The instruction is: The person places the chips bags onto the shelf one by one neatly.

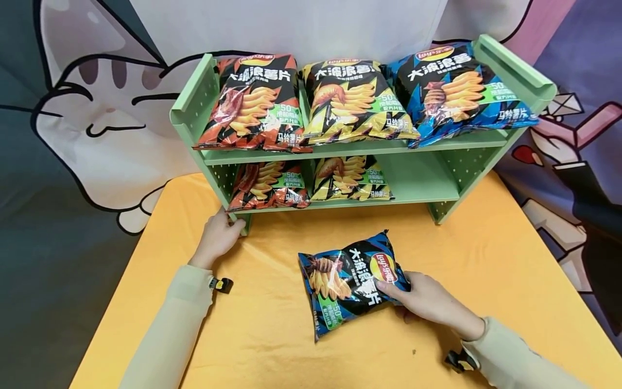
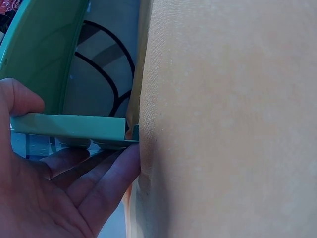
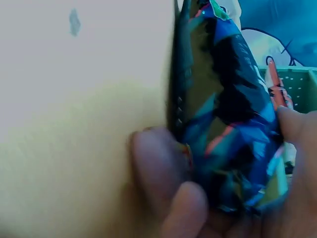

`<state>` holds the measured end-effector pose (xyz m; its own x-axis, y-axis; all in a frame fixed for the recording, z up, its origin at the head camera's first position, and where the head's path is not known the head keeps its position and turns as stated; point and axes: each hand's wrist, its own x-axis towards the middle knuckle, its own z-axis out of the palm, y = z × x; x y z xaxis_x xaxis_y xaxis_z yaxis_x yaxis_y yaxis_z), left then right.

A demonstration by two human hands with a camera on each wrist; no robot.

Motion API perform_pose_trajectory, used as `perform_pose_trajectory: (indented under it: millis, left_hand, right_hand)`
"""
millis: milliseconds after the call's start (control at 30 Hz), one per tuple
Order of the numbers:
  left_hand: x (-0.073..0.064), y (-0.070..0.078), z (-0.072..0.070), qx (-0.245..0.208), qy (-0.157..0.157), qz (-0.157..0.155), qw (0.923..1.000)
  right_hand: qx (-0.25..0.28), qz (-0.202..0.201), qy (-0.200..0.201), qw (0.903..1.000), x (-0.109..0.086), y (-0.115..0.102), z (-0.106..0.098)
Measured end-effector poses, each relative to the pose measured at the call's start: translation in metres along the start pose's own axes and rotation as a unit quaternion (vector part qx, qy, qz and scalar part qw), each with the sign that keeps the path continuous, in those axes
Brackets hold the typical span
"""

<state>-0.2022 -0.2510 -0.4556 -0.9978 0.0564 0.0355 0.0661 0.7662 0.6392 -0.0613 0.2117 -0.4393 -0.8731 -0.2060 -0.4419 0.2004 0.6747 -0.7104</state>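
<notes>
My right hand (image 1: 432, 300) grips a blue and black bag of potato chips (image 1: 347, 283) by its right end, thumb on the front. In the right wrist view the fingers (image 3: 156, 153) curl behind the bag (image 3: 233, 94), which is tilted above the yellow tabletop. At the far left, my left hand (image 1: 217, 237) holds the lower front corner of a green two-tier shelf (image 1: 418, 175). The left wrist view has the thumb (image 2: 25, 99) on one side of the green panel edge (image 2: 69, 125) and the fingers on the other.
On the upper tier lie a red bag (image 1: 257, 102), a yellow bag (image 1: 355, 102) and a blue bag (image 1: 457, 94). Below are another red bag (image 1: 272, 183) and yellow bag (image 1: 351, 177), left and middle. A yellow cloth (image 1: 262, 346) covers the table; a cartoon backdrop (image 1: 112, 146) stands behind.
</notes>
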Motion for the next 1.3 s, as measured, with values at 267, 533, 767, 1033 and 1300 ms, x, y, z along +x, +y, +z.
perform_pose_trajectory:
  millis: [267, 533, 767, 1033, 1300]
  left_hand:
    - [0.001, -0.001, 0.001, -0.003, -0.002, -0.002, 1.0000]
    - [0.003, -0.005, 0.002, 0.005, 0.002, -0.004, 1.0000]
    - [0.003, -0.006, 0.003, 0.005, 0.005, -0.002, 1.0000]
    - [0.002, -0.006, 0.003, 0.002, 0.008, -0.003, 1.0000]
    - [0.002, -0.006, 0.002, 0.000, 0.007, 0.002, 1.0000]
  right_hand:
    - [0.116, -0.008, -0.007, 0.9932, 0.015, 0.010, -0.001]
    - [0.102, -0.025, 0.006, 0.9945, 0.039, 0.010, -0.027]
    - [0.144, -0.035, -0.086, 0.9851, 0.072, 0.005, -0.064]
    - [0.179, 0.016, -0.129, 0.9752, 0.111, -0.009, -0.082]
    - [0.116, 0.004, -0.044, 0.9923, 0.130, -0.020, -0.061]
